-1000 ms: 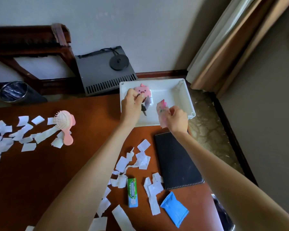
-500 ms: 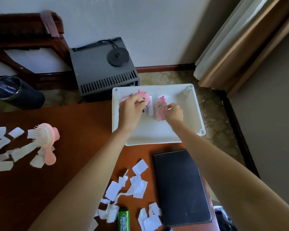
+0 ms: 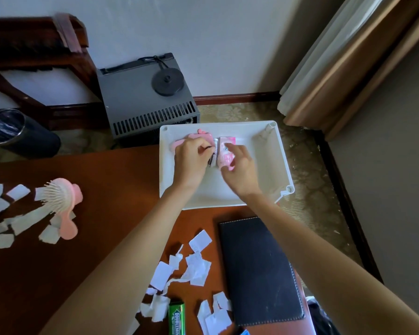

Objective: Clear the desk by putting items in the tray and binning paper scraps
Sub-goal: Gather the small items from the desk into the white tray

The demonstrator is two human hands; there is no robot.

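A white tray (image 3: 286,163) sits at the desk's far edge. Inside it, my left hand (image 3: 191,160) grips a pink pig-shaped item (image 3: 200,137) with a dark metal piece hanging by my thumb. Right beside it, my right hand (image 3: 240,170) holds a pink packet (image 3: 225,151) low against the tray floor, fingers curled over it. White paper scraps lie in two patches on the brown desk, one at the left (image 3: 0,240) and one in the middle (image 3: 196,264).
A pink hairbrush (image 3: 63,204) lies among the left scraps. A black notebook (image 3: 259,269) lies near the desk's right edge, a green gum pack (image 3: 176,317) at the bottom. On the floor stand a black bin (image 3: 7,129) and a grey vented box (image 3: 145,97).
Both hands have moved further into the tray and lowered the pig item and the pink packet towards its back. The view has shifted forward over the tray.
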